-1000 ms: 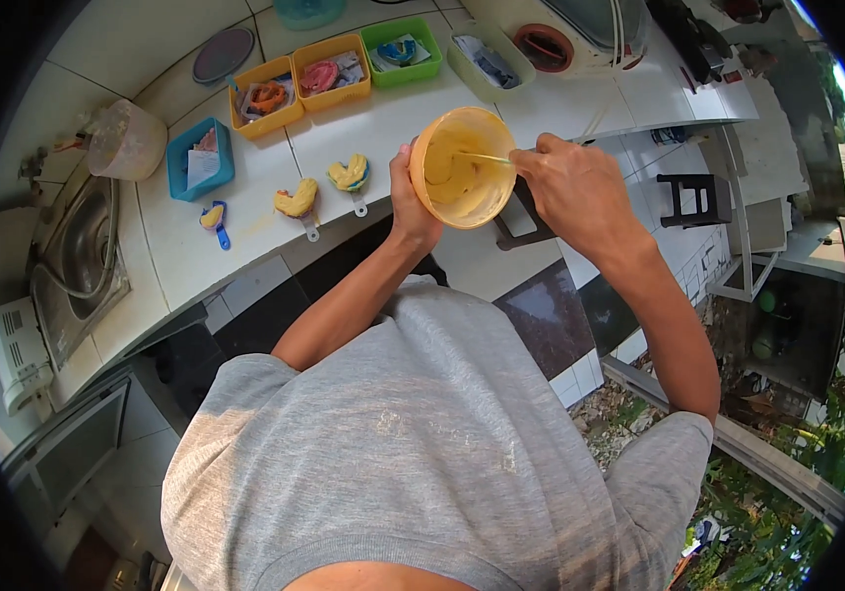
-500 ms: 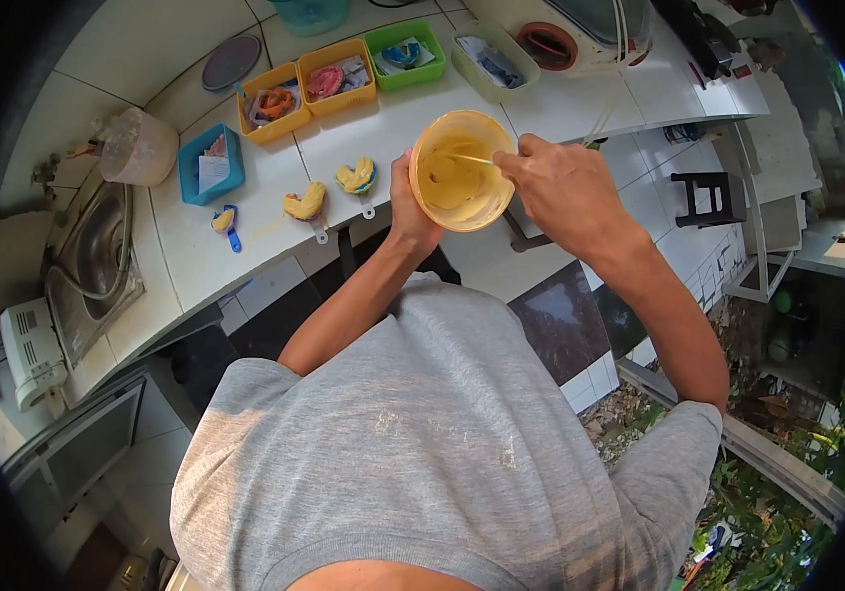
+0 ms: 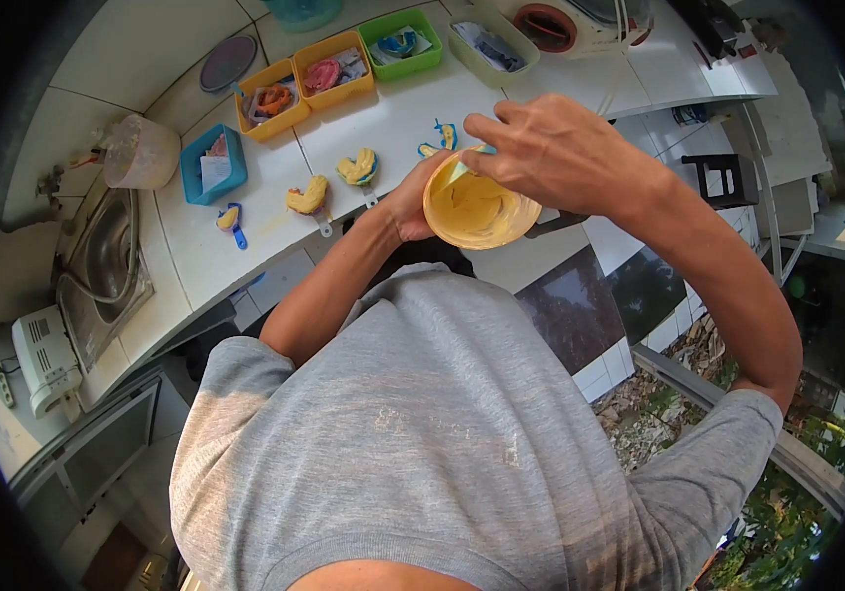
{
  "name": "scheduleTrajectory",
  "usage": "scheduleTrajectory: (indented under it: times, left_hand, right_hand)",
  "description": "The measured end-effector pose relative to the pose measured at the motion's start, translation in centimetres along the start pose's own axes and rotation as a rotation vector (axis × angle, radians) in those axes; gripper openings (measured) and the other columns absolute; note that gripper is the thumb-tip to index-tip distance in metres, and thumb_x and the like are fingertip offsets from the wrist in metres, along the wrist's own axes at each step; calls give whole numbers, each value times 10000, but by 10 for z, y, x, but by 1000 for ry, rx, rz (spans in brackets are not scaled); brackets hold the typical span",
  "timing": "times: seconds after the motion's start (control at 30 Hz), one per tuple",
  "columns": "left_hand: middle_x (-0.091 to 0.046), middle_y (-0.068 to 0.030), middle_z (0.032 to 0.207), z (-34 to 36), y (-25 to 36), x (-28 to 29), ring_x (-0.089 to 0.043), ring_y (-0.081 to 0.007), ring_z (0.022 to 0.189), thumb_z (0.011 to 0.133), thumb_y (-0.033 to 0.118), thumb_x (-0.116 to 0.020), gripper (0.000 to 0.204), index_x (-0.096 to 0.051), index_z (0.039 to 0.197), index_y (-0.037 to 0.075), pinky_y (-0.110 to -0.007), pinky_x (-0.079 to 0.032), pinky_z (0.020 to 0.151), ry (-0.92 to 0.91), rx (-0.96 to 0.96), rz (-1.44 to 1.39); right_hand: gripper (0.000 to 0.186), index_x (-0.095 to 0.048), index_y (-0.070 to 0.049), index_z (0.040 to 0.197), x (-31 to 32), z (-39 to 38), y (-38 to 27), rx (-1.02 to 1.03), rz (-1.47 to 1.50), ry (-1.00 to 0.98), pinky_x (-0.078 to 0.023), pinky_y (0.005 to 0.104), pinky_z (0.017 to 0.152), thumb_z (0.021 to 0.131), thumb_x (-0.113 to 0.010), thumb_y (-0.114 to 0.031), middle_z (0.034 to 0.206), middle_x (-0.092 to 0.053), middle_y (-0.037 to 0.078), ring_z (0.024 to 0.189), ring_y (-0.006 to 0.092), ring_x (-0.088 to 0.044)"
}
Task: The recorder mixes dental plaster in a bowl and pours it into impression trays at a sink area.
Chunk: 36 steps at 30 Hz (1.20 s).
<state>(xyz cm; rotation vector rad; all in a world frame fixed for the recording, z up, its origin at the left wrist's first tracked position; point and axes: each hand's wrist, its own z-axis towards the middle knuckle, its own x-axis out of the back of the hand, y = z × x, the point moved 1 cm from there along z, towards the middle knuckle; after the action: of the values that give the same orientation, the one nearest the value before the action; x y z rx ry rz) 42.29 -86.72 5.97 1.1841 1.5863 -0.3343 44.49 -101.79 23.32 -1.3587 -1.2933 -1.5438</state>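
The left arm comes up from the lower edge, bent at the elbow, and the left hand (image 3: 410,202) cups the yellow mixing bowl (image 3: 480,209) from its left side, fingers curled round the wall and closed on it. The bowl is held in the air above the front edge of the white desk (image 3: 398,123), tipped a little toward the person, with pale yellow paste inside. The right arm reaches across from the right, wrist bent down over the bowl. The right hand (image 3: 551,153) has its fingers (image 3: 487,128) pinched shut on a thin spatula (image 3: 457,174) whose end dips into the paste.
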Motion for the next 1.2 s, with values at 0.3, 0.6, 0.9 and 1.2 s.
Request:
scheduleTrajectory:
  times: [0.3, 0.6, 0.9, 1.2]
  left_hand:
    - [-535, -99, 1293, 15, -20, -26, -535, -240, 1192, 998, 457, -318, 520, -437, 1333, 77, -418, -445, 1011, 152, -488, 25]
    - [-525, -90, 1326, 37, -27, -34, -497, -265, 1229, 945, 437, -505, 490, -501, 1311, 112, -489, -376, 1065, -32, -533, -552]
    - [-551, -75, 1285, 54, -52, -36, -518, -278, 1196, 941, 432, -507, 454, -527, 1268, 117, -499, -422, 1026, -62, -548, -658]
    - [-562, -91, 1268, 47, -68, -28, -531, -274, 1184, 915, 380, -446, 456, -529, 1264, 99, -501, -404, 1034, -28, -402, -648]
  right_hand:
    - [100, -651, 9, 772, -33, -56, -14, -692, 465, -302, -532, 446, 615, 777, -564, -40, 708, -628, 179, 693, 359, -654]
    - [238, -687, -59, 1027, -47, -60, -33, -700, 154, 92, -550, 356, 592, 807, -597, -62, 910, -561, 89, 743, 228, -647]
    - [245, -685, -70, 1034, -59, -81, -40, -685, 266, 77, -545, 347, 571, 804, -604, -47, 937, -534, 73, 747, 212, -639]
    - [307, -656, -58, 1105, -63, -96, -63, -707, 257, 39, -546, 347, 559, 806, -599, -21, 911, -528, 71, 717, 218, -644]
